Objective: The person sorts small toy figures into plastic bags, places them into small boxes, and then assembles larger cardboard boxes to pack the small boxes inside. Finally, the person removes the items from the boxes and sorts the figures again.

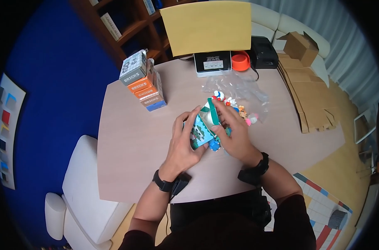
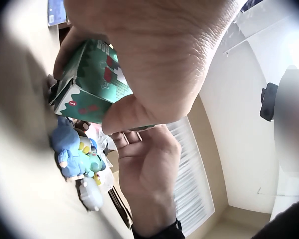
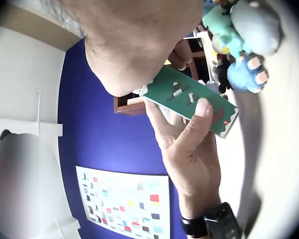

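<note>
A small green and blue box is tilted between both hands above the table, its green-edged top open and a pale inside showing. The left hand grips its left side, thumb and fingers round it; in the right wrist view the left thumb lies on the green face of the box. The right hand holds the upper right edge by the open flap. Close by the right hand lie small toy figures, and a blue figure sits beneath the box. In the left wrist view, blue figures stand below the box.
Stacked BRICKS boxes stand at the table's back left. Behind the figures are a clear plastic bag, a red-orange round object, a black device and a yellow board. Flattened cardboard lies at the right.
</note>
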{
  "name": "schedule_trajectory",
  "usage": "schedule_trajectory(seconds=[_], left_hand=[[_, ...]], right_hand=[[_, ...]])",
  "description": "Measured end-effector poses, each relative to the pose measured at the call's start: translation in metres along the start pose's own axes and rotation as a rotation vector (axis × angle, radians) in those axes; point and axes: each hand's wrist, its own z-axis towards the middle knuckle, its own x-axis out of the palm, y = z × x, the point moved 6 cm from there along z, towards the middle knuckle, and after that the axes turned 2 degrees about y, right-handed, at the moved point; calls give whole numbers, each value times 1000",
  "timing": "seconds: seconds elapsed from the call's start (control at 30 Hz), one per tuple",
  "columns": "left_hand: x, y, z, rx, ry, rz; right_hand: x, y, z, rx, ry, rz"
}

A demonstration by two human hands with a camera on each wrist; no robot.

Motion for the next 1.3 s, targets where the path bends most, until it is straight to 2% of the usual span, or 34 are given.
schedule_trajectory(seconds=[0.03, 0.17, 0.23, 0.33, 0.43, 0.6, 0.67, 0.73, 1.07, 1.23, 1.3], left_hand=[[0, -2, 0, 4, -23, -4], [1, -2, -1, -23, -50, 39], [4, 3, -3, -25, -64, 37], [5, 11, -4, -7, -104, 45], [1, 11, -2, -14, -137, 24], [-7, 7, -3, -80, -162, -31], [-8, 5, -3, -56, -154, -51], [-10, 5, -5, -59, -177, -27], [-9, 6, -11, -81, -192, 40], [-10, 6, -11, -96, -201, 13], [-10, 7, -12, -102, -213, 6]], right_hand=[[-1, 8, 0, -110, -12, -150], [-3, 10, 4, -187, 69, -201], [-1, 14, 6, -237, 198, -198], [4, 9, 6, -278, 232, -186], [5, 11, 6, -205, 252, -152], [4, 4, 10, -214, 260, -147], [4, 5, 11, -228, 263, -131], [3, 0, 9, -56, 203, 42], [6, -8, 8, -42, 181, 1], [11, 3, 9, -128, 241, -179], [11, 3, 8, -142, 236, -162]])
